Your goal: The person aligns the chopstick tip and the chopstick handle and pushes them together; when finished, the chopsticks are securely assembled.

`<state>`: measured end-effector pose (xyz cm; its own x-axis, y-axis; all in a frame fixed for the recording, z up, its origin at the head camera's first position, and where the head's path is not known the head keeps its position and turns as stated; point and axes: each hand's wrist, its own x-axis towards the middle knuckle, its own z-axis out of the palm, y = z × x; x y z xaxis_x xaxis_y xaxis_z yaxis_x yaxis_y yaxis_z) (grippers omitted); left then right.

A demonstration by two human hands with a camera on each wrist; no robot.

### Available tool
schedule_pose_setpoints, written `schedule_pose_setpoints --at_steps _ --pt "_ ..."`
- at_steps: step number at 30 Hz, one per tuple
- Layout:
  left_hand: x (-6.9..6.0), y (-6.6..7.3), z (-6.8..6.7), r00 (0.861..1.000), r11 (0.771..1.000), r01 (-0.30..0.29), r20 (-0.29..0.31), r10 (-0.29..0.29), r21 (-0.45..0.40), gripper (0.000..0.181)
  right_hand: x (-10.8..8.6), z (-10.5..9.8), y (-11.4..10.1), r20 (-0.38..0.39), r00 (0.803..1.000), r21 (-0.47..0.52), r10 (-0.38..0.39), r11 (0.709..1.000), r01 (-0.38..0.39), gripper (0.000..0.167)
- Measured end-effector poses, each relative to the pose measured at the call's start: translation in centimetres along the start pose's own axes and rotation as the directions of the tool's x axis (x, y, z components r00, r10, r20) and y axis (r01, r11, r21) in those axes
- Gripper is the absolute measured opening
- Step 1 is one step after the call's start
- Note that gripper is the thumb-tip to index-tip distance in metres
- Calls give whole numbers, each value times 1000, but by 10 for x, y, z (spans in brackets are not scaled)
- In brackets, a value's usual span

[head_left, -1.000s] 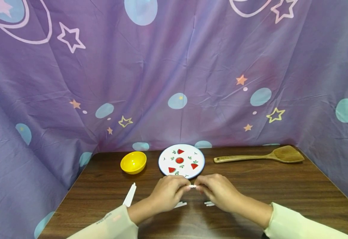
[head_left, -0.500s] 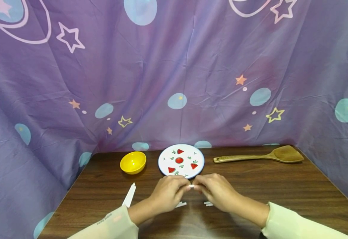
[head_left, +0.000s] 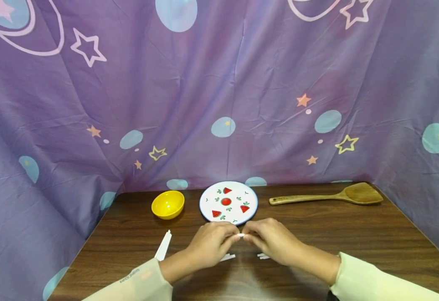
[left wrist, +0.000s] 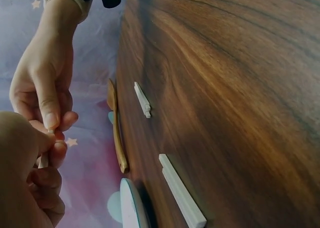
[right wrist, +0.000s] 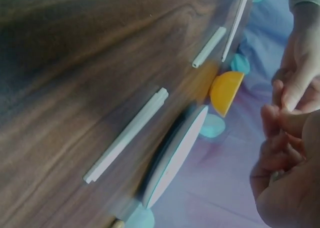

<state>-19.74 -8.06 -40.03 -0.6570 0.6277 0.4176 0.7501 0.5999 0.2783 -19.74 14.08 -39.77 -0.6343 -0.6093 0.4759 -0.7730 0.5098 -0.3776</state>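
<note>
Centrally held white piece (head_left: pixel 241 235): between both hands' fingertips, above the table, on the near side of the plate; one piece or two meeting, cannot tell.
Left hand (head_left: pixel 212 243): fingers curled, pinching the piece between thumb and fingers.
Right hand (head_left: pixel 274 242): mirrors the left, thumb and fingertips closed on the piece; the hands nearly touch.
Handling: likely very light and stiff; thin enough, I judge, to snap if bent; slip hard to tell.
Best hold: fingertip pinch near each end, lightly, no twisting.
White sticks: separate groups lying flat, one by the left forearm (head_left: pixel 163 246), one partly behind each hand.
Table (head_left: pixel 340 251): dark wood grain, smooth-looking, slightly glossy.
Far side: yellow bowl (head_left: pixel 168 217), plate (head_left: pixel 255 202) with melon print, wooden spatula (head_left: pixel 360 195).
Room: purple cloth (head_left: pixel 200 92) with stars and moons, hanging behind and at both sides.
</note>
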Motion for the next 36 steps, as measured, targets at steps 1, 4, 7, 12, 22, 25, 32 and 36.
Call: schedule_pose_setpoints --at_steps 1,4,7,12,22,25,32,36 --pt "0 0 0 1000 1000 11 11 -11 -11 11 1 -1 1 12 1000 8 -1 1000 1 6" --pt "-2 -2 -1 999 998 36 38 -34 -48 16 3 -5 3 46 999 54 14 998 -17 4" --pt "-5 -4 -3 998 993 50 45 -46 -106 19 3 -10 6 57 997 102 46 994 -51 4" --pt "-9 -8 -6 993 967 107 72 -93 -232 16 2 -18 14 42 989 167 139 975 -144 5" --pt "-15 2 -2 942 748 330 250 -224 -576 8 8 -20 21 70 924 502 375 788 -358 12" --pt "-15 7 2 938 703 342 265 -221 -624 5 11 -16 20 65 917 608 393 714 -349 22" --pt "-16 16 6 926 596 374 254 -279 -710 24 18 -4 17 49 912 669 406 665 -332 35" --pt "-18 18 6 939 599 332 199 -279 -728 48 20 -1 15 40 913 667 406 670 -327 36"
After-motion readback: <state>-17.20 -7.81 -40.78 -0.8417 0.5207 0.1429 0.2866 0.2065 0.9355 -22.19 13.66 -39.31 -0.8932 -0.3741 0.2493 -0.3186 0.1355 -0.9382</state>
